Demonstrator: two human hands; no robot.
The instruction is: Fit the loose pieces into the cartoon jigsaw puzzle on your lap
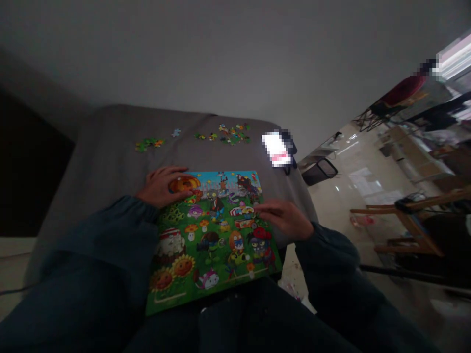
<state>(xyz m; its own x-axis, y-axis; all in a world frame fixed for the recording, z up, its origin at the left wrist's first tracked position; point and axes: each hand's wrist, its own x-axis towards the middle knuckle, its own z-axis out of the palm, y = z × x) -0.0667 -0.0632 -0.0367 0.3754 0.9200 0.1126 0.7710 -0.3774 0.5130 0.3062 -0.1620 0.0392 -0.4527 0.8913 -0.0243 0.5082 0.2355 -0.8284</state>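
Observation:
A cartoon jigsaw puzzle [209, 240] of plants and zombies lies on my lap, tilted in the picture, with a gap of missing pieces near its top edge. My left hand [164, 186] rests flat over its upper left corner, beside a pumpkin figure. My right hand [285, 219] reaches in from the right, fingertips on the puzzle's right part. Whether those fingers pinch a small piece is too dark to tell. Loose puzzle pieces [231, 135] lie scattered beyond the puzzle, with a smaller group [149, 143] further left.
A grey fabric cover [110, 162] spreads under the puzzle and pieces, ending at an edge on the right. A glowing phone [276, 148] lies on it. Below that edge are a shiny tiled floor [360, 186], a black bin [319, 171] and a wooden chair [405, 225].

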